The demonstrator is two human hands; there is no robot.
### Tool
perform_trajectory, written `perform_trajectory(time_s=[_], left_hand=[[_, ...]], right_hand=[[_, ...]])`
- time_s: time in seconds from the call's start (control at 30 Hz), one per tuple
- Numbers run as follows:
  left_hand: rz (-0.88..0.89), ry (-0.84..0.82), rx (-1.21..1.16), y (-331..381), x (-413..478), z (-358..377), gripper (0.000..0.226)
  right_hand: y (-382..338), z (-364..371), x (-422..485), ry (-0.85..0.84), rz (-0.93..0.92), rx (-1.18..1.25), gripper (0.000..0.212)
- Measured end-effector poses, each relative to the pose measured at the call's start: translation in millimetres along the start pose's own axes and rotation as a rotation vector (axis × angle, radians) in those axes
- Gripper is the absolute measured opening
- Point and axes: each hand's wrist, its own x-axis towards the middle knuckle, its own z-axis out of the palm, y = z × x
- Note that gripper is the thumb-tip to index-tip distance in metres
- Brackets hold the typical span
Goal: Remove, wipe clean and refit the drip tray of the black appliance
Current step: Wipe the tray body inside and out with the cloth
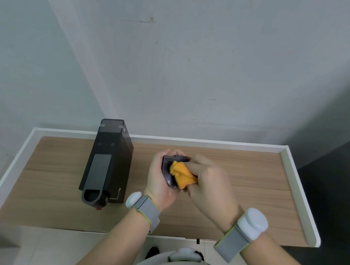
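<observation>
The black appliance [107,163] stands on the left half of the wooden table, its spout end facing me. Its dark grey drip tray [167,171] is off the machine and held above the table to the right of it. My left hand [159,179] cups the tray from the left and underneath. My right hand [209,185] grips a bunched orange cloth [180,174] and presses it into the tray's hollow. Fingers and cloth hide most of the tray.
The wooden table [251,187] has a raised white rim [299,193] on the back and both sides. A grey wall rises right behind it. Both wrists carry grey straps with white pods. Floor and a dark shoe show below the table's front edge.
</observation>
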Motion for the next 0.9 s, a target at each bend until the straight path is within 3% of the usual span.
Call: perform_trajectory(time_s=[0.1, 0.17, 0.33, 0.5, 0.63, 0.8, 0.9], left_hand=[[0.032, -0.013, -0.001, -2.2, 0.5, -5.7, 0.041], [0.037, 0.015, -0.041, -3.9, -2.0, -9.0, 0.041], [0.006, 0.020, 0.047, -3.6, -9.5, -5.0, 0.037], [0.060, 0.034, 0.065, -3.2, -8.0, -6.0, 0.035], [0.068, 0.038, 0.074, -3.2, -7.5, -2.2, 0.038], [-0.009, -0.085, 0.176, 4.0, -11.8, 8.9, 0.044], [0.020, -0.089, 0.205, 5.9, -10.7, 9.5, 0.050]], right_hand=[[-8.6, 9.6, -2.6, -0.108, -0.066, 0.069, 0.031], [2.3, 2.1, -12.3, -0.158, -0.077, 0.025, 0.024], [4.8, -4.8, -10.2, -0.018, -0.011, -0.100, 0.013], [-6.5, 1.5, -5.2, -0.175, -0.054, 0.175, 0.026], [15.6, -18.5, -10.8, -0.298, -0.096, -0.005, 0.024], [30.2, -43.3, -3.7, -0.119, -0.115, -0.203, 0.019], [31.0, -41.3, -3.5, -0.145, -0.105, -0.326, 0.023]])
